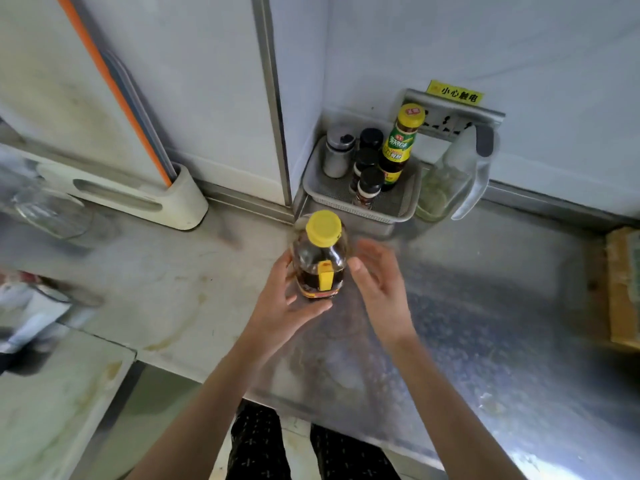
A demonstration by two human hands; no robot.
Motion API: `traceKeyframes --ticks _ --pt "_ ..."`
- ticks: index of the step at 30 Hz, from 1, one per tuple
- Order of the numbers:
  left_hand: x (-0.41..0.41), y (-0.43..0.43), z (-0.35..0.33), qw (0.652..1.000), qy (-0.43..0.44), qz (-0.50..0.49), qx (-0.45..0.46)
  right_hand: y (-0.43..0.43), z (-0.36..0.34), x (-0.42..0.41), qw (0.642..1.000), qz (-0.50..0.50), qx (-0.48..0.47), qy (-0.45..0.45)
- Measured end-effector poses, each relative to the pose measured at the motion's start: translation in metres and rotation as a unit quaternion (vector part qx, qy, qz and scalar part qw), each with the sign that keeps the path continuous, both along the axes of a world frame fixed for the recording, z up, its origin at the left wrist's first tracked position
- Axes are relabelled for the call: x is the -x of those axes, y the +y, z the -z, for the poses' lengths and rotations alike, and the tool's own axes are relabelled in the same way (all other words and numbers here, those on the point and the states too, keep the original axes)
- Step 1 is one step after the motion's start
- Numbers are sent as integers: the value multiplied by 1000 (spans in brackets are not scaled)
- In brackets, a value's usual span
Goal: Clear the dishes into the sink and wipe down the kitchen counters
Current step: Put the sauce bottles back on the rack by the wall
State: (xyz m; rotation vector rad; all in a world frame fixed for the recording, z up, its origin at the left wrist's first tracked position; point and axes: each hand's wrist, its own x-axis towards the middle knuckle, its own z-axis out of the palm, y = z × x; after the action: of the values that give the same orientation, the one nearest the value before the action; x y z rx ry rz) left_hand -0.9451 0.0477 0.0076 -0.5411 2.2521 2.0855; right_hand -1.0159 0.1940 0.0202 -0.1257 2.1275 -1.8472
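A clear bottle with a yellow cap [320, 254] and dark liquid in its lower part is upright over the steel counter [467, 306], near the corner. My left hand [284, 303] wraps its lower left side and holds it. My right hand [377, 285] hovers just to the bottle's right, fingers spread, holding nothing. Whether the bottle's base rests on the counter is hidden by my left hand.
A grey basket [346, 199] with several seasoning bottles and shakers stands in the corner behind the bottle. A clear jug [450, 181] sits to its right under a wall socket. A white board holder [138, 199] and glassware [48, 209] are at left; a wooden block [623, 289] is at far right.
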Motion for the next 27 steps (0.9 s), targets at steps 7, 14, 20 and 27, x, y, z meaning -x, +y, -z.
traceKeyframes --ticks 7,14,20,27 --pt "-5 8 13 992 -19 123 2 -1 7 -35 998 30 -61 17" --pt "18 46 17 974 40 206 90 36 -7 -13 966 233 -98 59" --pt "49 64 51 919 66 148 359 100 -10 30 929 329 -121 120" --pt "65 79 106 833 43 189 517 128 9 116 905 376 -145 140"
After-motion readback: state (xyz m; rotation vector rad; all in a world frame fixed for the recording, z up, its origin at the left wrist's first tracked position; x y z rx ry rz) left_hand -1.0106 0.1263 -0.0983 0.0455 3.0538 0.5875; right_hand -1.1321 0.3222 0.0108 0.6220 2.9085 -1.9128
